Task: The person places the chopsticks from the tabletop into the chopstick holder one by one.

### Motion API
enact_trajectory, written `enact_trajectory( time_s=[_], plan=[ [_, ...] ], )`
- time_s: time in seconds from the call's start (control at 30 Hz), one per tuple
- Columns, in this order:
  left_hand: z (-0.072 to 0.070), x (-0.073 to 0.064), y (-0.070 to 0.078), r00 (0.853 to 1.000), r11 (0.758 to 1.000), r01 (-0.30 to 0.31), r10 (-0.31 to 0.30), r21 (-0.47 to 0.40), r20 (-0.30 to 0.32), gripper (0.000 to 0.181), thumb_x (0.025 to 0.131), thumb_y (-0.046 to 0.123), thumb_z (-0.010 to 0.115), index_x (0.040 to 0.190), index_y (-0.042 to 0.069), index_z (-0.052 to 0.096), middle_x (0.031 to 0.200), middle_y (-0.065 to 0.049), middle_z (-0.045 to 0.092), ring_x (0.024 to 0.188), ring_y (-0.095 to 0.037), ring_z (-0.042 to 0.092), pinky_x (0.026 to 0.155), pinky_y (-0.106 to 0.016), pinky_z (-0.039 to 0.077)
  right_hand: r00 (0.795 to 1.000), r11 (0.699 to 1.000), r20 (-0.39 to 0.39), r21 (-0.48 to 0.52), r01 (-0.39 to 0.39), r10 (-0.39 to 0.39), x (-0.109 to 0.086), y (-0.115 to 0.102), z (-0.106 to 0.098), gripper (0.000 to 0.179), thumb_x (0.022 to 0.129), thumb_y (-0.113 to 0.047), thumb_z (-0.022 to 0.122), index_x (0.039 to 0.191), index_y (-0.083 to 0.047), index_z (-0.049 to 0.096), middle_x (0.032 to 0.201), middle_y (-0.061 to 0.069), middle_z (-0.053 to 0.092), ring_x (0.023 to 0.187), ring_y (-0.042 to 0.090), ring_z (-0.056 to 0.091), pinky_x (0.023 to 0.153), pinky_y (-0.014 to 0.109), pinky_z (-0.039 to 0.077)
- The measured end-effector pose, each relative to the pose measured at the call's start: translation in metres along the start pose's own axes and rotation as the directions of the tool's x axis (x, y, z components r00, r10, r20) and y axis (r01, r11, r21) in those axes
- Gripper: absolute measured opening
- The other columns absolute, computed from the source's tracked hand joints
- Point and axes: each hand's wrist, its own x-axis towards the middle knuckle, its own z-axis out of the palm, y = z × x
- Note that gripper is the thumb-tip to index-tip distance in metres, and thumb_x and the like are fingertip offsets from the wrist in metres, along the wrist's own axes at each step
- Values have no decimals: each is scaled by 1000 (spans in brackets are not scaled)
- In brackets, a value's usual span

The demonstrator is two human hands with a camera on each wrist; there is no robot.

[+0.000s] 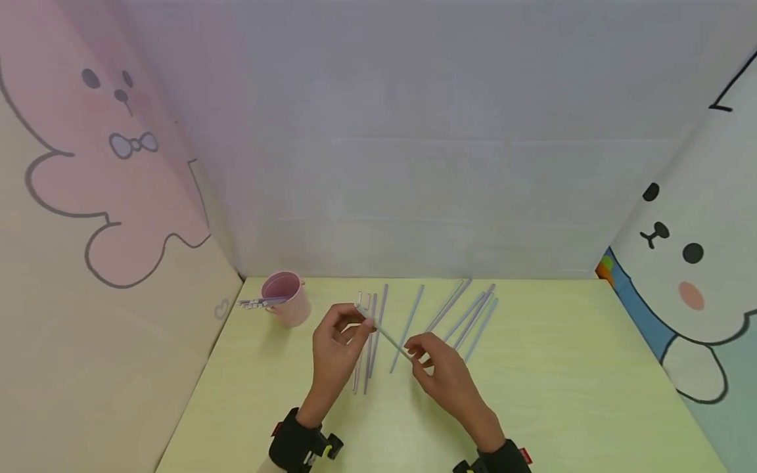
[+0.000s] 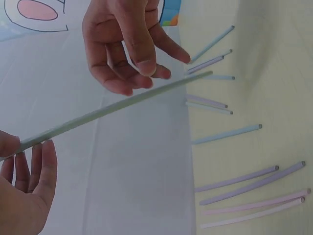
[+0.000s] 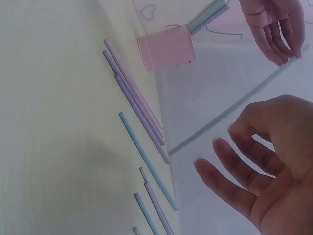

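My left hand [image 1: 332,355] pinches a thin pale green straw [image 1: 390,339] near one end, between thumb and fingers. The straw [image 2: 112,109] is raised above the table and slants toward my right side. Close to its free end is my right hand [image 1: 448,378], fingers loosely bent and spread. In the right wrist view, a gap shows between those fingers [image 3: 234,188] and the straw [image 3: 220,119], and nothing is held there. Below both hands, several purple, pink and blue straws [image 1: 408,322] lie spread on the table.
A pink bucket [image 1: 296,310] stands at the table's back left, with a bundle of straws [image 3: 209,17] sticking out of its mouth. The yellow table [image 1: 562,368] meets a pale back wall [image 1: 414,164]. Side panels with cartoon drawings flank it.
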Motion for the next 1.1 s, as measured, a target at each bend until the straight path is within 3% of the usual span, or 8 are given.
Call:
enact_trajectory(
  time_s=[0.13,0.43,0.6,0.73,0.83,1.1],
  plan=[
    [-9,1,3,998,999,-37,38,11,-43,27,78,-32,60,101,-21,53,89,-35,54,79,-32,63,72,-26,62,998,996,-27,-68,-62,60,-2,12,-8,28,86,0,67,111,-11,64,97,-3,65,85,8,61,62,29,60],
    [-37,8,10,991,996,-27,38,89,-127,25,78,-31,60,100,-24,53,89,-35,53,81,-26,64,73,-23,62,972,958,-112,-179,-223,205,-10,50,-33,25,85,0,67,109,-7,64,95,7,67,81,17,64,62,35,58],
    [-61,13,5,975,995,-64,80,81,-208,22,79,-31,59,99,-24,54,90,-33,55,81,-24,65,71,-24,62,949,922,-152,-238,-306,276,-17,65,-40,23,85,-2,64,107,-6,64,94,7,67,81,23,66,56,38,56],
    [-85,19,0,951,989,-104,129,101,-280,23,78,-30,60,99,-26,54,92,-23,60,80,-23,66,71,-23,62,921,888,-178,-254,-384,347,-23,72,-41,21,86,-4,63,107,-5,65,92,7,67,79,25,67,49,38,53],
    [-98,26,6,928,985,-139,165,102,-333,24,78,-31,60,100,-29,50,93,-18,61,81,-24,65,73,-21,61,898,864,-191,-252,-436,397,-26,75,-40,20,87,-7,64,106,-6,65,91,5,66,77,25,66,45,34,48],
    [-117,41,22,834,961,-215,274,175,-478,25,77,-29,61,99,-30,49,89,-22,59,82,-24,65,72,-21,60,895,842,-202,-306,-444,398,-30,90,-30,24,84,-18,74,100,-5,64,84,3,62,66,19,58,44,31,45]
  ],
)
